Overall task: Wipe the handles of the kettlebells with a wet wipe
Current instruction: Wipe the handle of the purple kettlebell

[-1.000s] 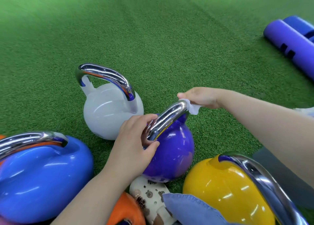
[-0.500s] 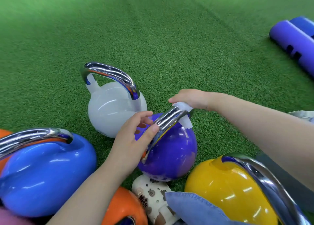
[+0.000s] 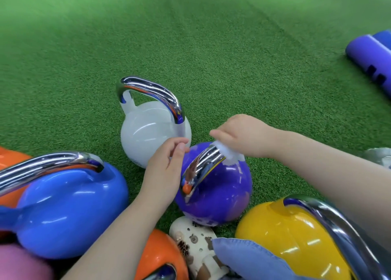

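Since a moment earlier, the left hand [image 3: 164, 169] has come off the chrome handle [image 3: 202, 166] of the purple kettlebell [image 3: 220, 193] and now hangs just beside it, fingers loosely curled and holding nothing, thumb and fingertips close together near the white kettlebell [image 3: 148, 135]. The right hand [image 3: 243, 134] has slid the wet wipe [image 3: 229, 156] along that handle toward its far end, where the bar curves down to the purple body. This hand grips the bunched white wipe from above and presses it round the handle; the fingers are curled over it, so how much of the wipe wraps the bar cannot be told.

The purple kettlebell stands on green artificial turf [image 3: 211, 47] at the centre of a cluster. The white kettlebell sits just behind it to the left, handle upright. A blue kettlebell [image 3: 69, 212] lies at the near left, with its chrome handle reaching toward the frame edge, and a yellow kettlebell [image 3: 292, 241] sits at the near right. An orange kettlebell [image 3: 160, 252] shows between the forearms at the bottom, beside a cream clog [image 3: 196, 241] with small charms and a fold of blue denim [image 3: 249, 260]. At the far right edge lie purple and blue foam rollers [image 3: 370, 57], well apart from the weights.
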`<control>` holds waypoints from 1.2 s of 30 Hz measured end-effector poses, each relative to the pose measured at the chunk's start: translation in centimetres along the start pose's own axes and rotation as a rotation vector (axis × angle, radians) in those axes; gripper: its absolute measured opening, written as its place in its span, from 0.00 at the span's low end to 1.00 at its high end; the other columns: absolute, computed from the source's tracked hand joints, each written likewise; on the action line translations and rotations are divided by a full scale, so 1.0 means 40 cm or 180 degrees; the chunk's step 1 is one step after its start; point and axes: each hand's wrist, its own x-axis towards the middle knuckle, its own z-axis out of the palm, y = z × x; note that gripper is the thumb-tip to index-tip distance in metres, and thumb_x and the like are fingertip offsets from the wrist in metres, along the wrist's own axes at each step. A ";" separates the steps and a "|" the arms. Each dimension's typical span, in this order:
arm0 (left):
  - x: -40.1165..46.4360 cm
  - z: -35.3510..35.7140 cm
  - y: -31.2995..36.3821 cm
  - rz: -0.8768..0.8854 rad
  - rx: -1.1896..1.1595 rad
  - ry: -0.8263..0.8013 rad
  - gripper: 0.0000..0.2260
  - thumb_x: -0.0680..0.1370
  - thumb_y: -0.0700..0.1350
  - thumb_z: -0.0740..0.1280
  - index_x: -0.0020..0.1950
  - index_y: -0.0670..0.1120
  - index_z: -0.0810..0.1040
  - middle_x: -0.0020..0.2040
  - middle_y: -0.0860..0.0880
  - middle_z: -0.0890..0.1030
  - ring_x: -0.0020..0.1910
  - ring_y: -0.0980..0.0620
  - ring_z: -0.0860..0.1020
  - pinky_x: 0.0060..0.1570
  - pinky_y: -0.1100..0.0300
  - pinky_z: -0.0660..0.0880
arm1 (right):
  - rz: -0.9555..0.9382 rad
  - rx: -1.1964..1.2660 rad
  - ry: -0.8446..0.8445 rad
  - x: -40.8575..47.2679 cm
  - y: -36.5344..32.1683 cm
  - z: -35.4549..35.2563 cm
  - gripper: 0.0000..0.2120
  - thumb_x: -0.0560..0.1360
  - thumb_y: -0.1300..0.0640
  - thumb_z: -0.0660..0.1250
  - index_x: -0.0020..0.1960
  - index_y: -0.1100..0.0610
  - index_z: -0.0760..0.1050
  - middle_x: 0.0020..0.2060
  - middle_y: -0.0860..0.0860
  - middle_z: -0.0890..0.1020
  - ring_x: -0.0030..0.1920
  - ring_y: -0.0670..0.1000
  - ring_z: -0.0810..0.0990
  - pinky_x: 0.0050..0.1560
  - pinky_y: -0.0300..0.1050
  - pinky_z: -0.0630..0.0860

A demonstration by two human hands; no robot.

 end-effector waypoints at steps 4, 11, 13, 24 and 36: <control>0.003 -0.001 0.004 -0.0060 -0.0227 -0.0028 0.09 0.80 0.42 0.56 0.48 0.54 0.73 0.43 0.58 0.79 0.41 0.72 0.75 0.43 0.78 0.68 | -0.0698 -0.1156 0.0336 -0.018 -0.093 0.018 0.24 0.77 0.43 0.37 0.49 0.53 0.69 0.37 0.51 0.81 0.44 0.55 0.80 0.67 0.51 0.62; 0.005 0.000 0.022 -0.0124 -0.0343 -0.0055 0.10 0.79 0.41 0.60 0.48 0.57 0.73 0.48 0.56 0.79 0.47 0.62 0.77 0.49 0.72 0.71 | -0.0530 0.0494 0.0228 -0.025 0.008 0.007 0.15 0.76 0.45 0.50 0.46 0.51 0.72 0.35 0.45 0.76 0.41 0.46 0.74 0.70 0.49 0.58; 0.017 -0.004 0.040 -0.0147 -0.0293 0.0055 0.10 0.78 0.39 0.61 0.50 0.55 0.74 0.49 0.55 0.79 0.46 0.57 0.77 0.51 0.68 0.72 | -0.0491 0.1086 0.0258 -0.037 0.024 0.004 0.15 0.75 0.47 0.56 0.49 0.52 0.79 0.42 0.46 0.76 0.46 0.45 0.75 0.58 0.42 0.68; 0.128 0.081 0.155 0.0213 0.2476 -0.1380 0.16 0.77 0.56 0.62 0.43 0.43 0.73 0.34 0.49 0.73 0.41 0.45 0.72 0.37 0.56 0.63 | -0.0156 0.2229 0.1089 -0.051 0.033 -0.003 0.14 0.67 0.70 0.57 0.38 0.52 0.73 0.36 0.52 0.81 0.38 0.53 0.78 0.40 0.46 0.73; 0.103 0.064 0.101 0.0073 0.1777 -0.2318 0.17 0.77 0.56 0.61 0.54 0.44 0.61 0.40 0.48 0.72 0.41 0.46 0.74 0.41 0.54 0.70 | 0.0298 0.2118 0.1217 -0.043 0.046 -0.022 0.18 0.72 0.71 0.57 0.38 0.50 0.75 0.37 0.44 0.80 0.42 0.39 0.78 0.46 0.32 0.73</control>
